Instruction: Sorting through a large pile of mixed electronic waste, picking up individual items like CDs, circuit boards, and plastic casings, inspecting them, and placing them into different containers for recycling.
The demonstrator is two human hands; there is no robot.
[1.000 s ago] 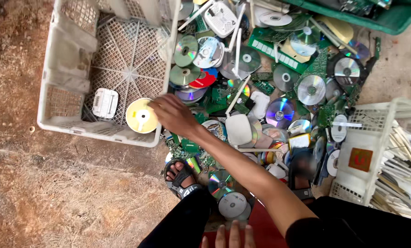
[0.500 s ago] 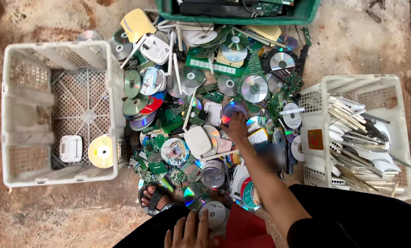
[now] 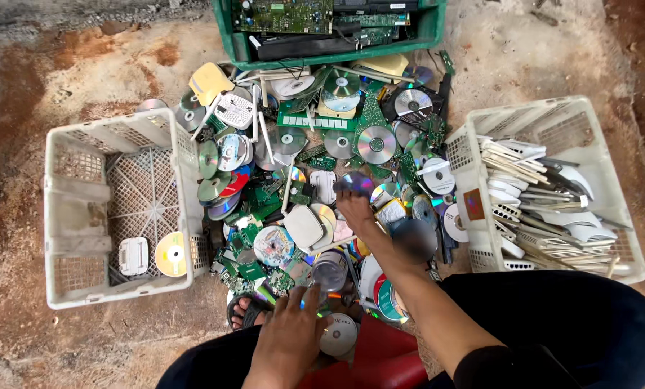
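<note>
Discs (image 3: 376, 144), thin, round and mirror-bright with rainbow sheen, lie heaped on the rough, stained concrete floor among green circuit boards (image 3: 369, 115) and pale plastic casings. The right hand (image 3: 355, 209) reaches out over the middle of the heap, its fingers curled down onto one iridescent disc (image 3: 354, 183) at its fingertips; whether the grip has closed on it cannot be told. The left hand (image 3: 294, 328) hovers low near the person's knees, fingers loosely spread and holding nothing, just above a white-faced disc (image 3: 338, 334) and beside a clear round piece. A sandalled foot (image 3: 245, 310) shows at the heap's edge. To the left stands a white lattice-walled plastic crate (image 3: 70, 194) holding a yellow disc (image 3: 171, 254) and a small white boxy casing (image 3: 133, 256). To the right, a matching white crate (image 3: 582, 130) is stacked with flat white plastic panels. A green crate (image 3: 438, 32) of circuit boards sits at the top.
</note>
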